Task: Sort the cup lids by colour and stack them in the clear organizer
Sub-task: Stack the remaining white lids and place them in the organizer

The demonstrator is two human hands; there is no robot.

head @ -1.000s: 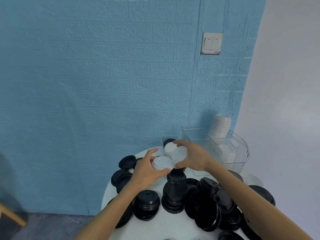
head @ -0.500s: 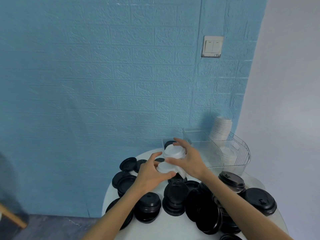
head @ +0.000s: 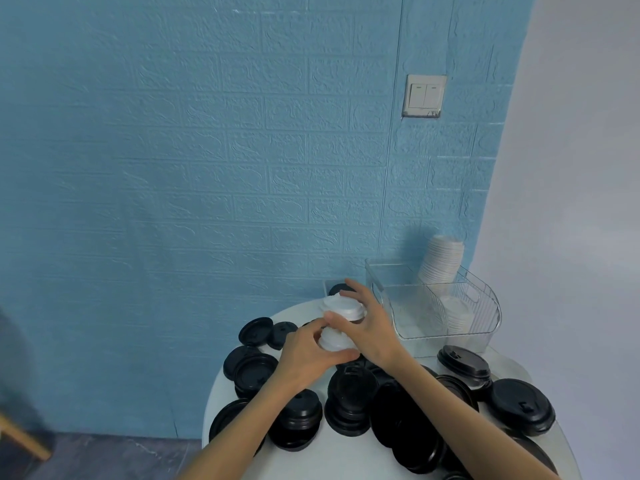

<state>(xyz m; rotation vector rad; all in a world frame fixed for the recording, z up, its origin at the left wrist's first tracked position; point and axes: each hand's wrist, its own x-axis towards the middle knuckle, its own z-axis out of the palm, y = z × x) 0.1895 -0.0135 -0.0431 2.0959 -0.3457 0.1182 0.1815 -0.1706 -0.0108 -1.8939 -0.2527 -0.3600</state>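
White lids (head: 341,323) sit pinched between our left hand (head: 306,355) and right hand (head: 372,327), above the black lids (head: 353,403), left of the clear organizer (head: 436,306).

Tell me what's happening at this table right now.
A person is sorting cup lids. The left hand and right hand each grip white lids above the round table. Black lids lie scattered across it. The clear organizer at the back right already holds stacked white lids.
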